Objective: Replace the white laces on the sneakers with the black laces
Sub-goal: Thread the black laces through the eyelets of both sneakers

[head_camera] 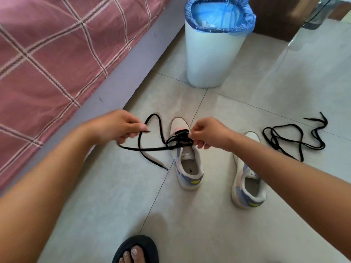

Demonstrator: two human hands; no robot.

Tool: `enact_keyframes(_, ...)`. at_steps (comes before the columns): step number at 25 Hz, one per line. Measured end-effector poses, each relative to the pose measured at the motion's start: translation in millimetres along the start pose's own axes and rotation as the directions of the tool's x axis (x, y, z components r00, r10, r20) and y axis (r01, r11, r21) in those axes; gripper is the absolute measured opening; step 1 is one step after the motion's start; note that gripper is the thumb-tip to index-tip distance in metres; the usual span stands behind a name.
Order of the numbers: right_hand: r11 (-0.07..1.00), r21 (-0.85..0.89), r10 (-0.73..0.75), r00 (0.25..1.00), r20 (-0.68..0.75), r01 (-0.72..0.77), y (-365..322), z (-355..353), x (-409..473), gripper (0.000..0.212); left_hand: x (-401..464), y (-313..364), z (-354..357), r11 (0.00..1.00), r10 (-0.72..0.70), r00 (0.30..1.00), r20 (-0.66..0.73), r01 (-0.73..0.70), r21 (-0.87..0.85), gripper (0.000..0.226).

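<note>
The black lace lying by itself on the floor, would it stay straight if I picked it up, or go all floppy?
Probably floppy: the spare black lace lies in loose, tangled loops on the floor. It looks thin, so likely very light. Its loops might snag and lift together.

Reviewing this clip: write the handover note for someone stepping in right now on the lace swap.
Left hand pinches the tip of the black lace. Right hand pinches that lace at the left sneaker, which is partly laced.
The right sneaker appears unlaced; the spare black lace lies loose on the floor to its right.
No white laces in view.
Left: finish the left sneaker, lace the right one.
</note>
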State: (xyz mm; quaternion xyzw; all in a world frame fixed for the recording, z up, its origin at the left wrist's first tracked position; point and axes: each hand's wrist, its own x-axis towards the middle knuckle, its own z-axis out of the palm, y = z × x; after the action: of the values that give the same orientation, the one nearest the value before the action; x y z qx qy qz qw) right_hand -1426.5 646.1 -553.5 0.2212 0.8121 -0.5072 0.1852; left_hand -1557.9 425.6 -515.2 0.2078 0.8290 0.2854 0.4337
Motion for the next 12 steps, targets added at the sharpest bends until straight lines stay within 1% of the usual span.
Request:
enact_keyframes(1, 0.996, -0.087, 0.034, 0.998, -0.044, -0.037, 8, 3, 3, 0.011, -8, -6, -17, 0.990, -0.054, 0.997, -0.047, 0.059, 0.129, 0.024)
enact_keyframes(2, 0.985, -0.154, 0.066, 0.995, -0.078, -0.078, 15, 5, 5, 0.012, -15, -11, -33, 0.955, -0.109, 0.990, -0.089, 0.129, 0.267, 0.027)
enact_keyframes(3, 0.975, -0.184, 0.110, 0.990, -0.093, -0.126, 21, 7, 6, 0.014, -21, -13, -46, 0.901, -0.166, 0.979, -0.118, 0.199, 0.385, 0.028)
enact_keyframes(4, 0.971, -0.159, 0.164, 0.982, -0.089, -0.176, 24, 11, 7, 0.017, -26, -12, -55, 0.847, -0.209, 0.968, -0.139, 0.251, 0.468, 0.028)
enact_keyframes(5, 0.969, -0.055, 0.236, 0.969, -0.065, -0.240, 24, 17, 7, 0.018, -28, -9, -57, 0.807, -0.222, 0.962, -0.160, 0.273, 0.523, 0.028)
enact_keyframes(6, 0.938, 0.129, 0.327, 0.945, -0.025, -0.321, 22, 25, 5, 0.017, -27, -6, -55, 0.791, -0.193, 0.964, -0.182, 0.262, 0.553, 0.028)
enact_keyframes(7, 0.851, 0.342, 0.417, 0.909, 0.022, -0.398, 18, 35, 0, 0.015, -23, -2, -49, 0.796, -0.131, 0.971, -0.198, 0.222, 0.563, 0.027)
enact_keyframes(8, 0.733, 0.514, 0.486, 0.872, 0.063, -0.445, 16, 46, -2, 0.017, -17, 1, -38, 0.812, -0.057, 0.979, -0.195, 0.159, 0.561, 0.024)
enact_keyframes(9, 0.600, 0.665, 0.526, 0.846, 0.091, -0.445, 13, 58, -2, 0.021, -9, 6, -24, 0.840, 0.008, 0.985, -0.171, 0.086, 0.535, 0.020)
enact_keyframes(11, 0.385, 0.845, 0.587, 0.805, 0.087, -0.372, 10, 84, 2, 0.024, 13, 11, 11, 0.926, 0.092, 0.991, -0.100, -0.049, 0.374, 0.013)
enact_keyframes(12, 0.304, 0.907, 0.638, 0.770, 0.033, -0.290, 8, 97, 7, 0.021, 25, 12, 30, 0.956, 0.123, 0.989, -0.080, -0.097, 0.277, 0.012)
